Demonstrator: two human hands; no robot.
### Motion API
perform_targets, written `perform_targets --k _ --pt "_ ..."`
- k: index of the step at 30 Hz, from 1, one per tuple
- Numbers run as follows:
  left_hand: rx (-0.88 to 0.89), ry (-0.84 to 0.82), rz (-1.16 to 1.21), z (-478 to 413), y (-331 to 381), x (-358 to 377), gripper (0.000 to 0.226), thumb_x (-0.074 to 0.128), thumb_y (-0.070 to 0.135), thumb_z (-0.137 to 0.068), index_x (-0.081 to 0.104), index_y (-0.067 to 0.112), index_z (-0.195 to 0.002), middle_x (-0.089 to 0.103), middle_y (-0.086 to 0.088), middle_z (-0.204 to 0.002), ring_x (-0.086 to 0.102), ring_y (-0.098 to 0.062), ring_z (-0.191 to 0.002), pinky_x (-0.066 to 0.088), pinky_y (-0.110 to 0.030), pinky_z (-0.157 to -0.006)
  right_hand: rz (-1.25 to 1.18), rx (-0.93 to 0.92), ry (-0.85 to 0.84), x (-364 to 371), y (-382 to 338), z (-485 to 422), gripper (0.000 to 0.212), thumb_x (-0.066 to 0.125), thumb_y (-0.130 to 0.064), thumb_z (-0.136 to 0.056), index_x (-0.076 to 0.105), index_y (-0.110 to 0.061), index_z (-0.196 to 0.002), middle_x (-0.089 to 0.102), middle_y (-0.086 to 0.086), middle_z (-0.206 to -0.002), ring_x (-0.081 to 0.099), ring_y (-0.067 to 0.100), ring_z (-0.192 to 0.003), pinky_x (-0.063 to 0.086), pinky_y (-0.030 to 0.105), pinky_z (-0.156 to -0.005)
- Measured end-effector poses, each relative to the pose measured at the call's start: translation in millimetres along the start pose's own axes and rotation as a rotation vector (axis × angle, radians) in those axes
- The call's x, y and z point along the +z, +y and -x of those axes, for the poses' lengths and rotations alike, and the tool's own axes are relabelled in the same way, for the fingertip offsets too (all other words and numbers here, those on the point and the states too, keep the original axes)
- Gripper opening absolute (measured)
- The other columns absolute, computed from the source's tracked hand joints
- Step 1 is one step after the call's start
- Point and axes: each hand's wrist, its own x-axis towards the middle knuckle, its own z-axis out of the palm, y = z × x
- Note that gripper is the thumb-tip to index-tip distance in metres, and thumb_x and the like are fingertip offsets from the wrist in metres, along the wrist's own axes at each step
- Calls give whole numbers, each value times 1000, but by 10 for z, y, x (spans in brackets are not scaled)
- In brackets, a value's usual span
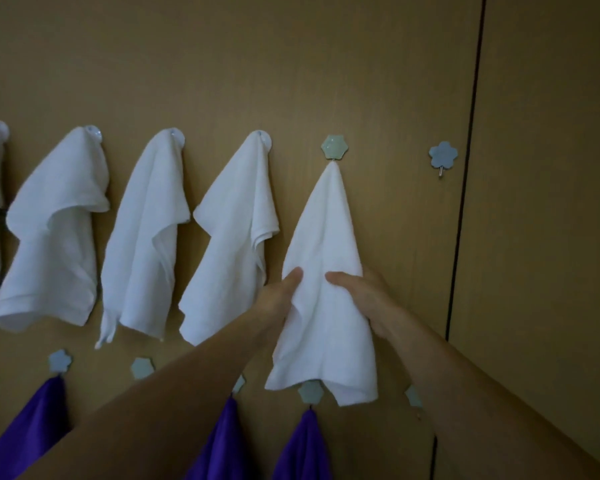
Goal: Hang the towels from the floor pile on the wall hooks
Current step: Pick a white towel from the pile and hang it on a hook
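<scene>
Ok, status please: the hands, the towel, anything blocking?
Left hand and right hand grip white towel mid-height. Its tip hangs on green hook. Blue hook beside it bare. Nothing blocking.

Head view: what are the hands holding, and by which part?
Both hold the white towel hanging on the green hook: left hand grips its left edge, right hand its right edge, about midway down.
</scene>
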Motion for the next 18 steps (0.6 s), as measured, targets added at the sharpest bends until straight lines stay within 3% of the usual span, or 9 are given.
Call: perform_targets --k 2,5,7,10,12,14,16,18 --pt "-47 70 -148 107 -204 -131 40 63 42 -88 60 9 -111 65 -7 -109 61 -28 -100 49 -43 -91 27 35 99 81 192 174 68 79 -42 -72 55 -14 -128 65 2 -117 64 22 -103 52 40 -91" --pt "-127 90 -319 440 -536 -411 27 59 30 -91 61 6 -82 60 -16 -89 57 -26 -77 44 -32 -62 130 113 195 255 516 534 70 79 -42 -72 53 -10 -129 63 7 -121 62 26 -106 51 44 -94" --pt "-153 27 -469 733 -755 -624 23 55 28 -93 59 11 -79 58 -12 -84 55 -22 -73 40 -27 -57 199 162 234 387 728 823 62 78 -39 -74 56 -9 -124 64 6 -116 63 25 -101 52 41 -89" --pt "-124 -96 -770 1153 -1048 -948 15 50 30 -96 51 26 -81 54 -3 -96 50 -16 -89 43 -27 -69 335 224 217 634 1012 1318 35 71 -44 -76 59 -18 -95 65 -1 -90 64 24 -86 52 37 -76" --pt "-117 -148 -922 1421 -1238 -1148 11 48 31 -97 53 22 -94 58 -8 -105 53 -19 -99 38 -24 -76 442 211 129 807 1214 1631 25 69 -41 -79 59 -18 -83 64 1 -83 65 26 -84 52 38 -76" --pt "-107 -156 -1088 1700 -1383 -1361 32 50 34 -96 55 8 -112 60 -17 -115 56 -29 -110 37 -23 -82 550 237 7 977 1406 1940 39 67 -42 -84 61 -11 -107 65 8 -107 61 29 -108 47 40 -94" --pt "-134 -154 -1229 2006 -1449 -1594 50 51 39 -94 48 2 -127 54 -23 -126 51 -36 -118 41 -35 -95 664 261 -91 1140 1539 2259 70 63 -48 -86 43 -8 -140 48 13 -141 44 30 -131 35 39 -109" --pt "-160 -131 -1366 2308 -1464 -1842 56 50 44 -91 44 6 -132 50 -21 -131 46 -39 -123 41 -45 -99 731 240 -173 1293 1646 2548 76 61 -52 -85 37 -10 -145 39 15 -147 39 32 -135 32 38 -110"
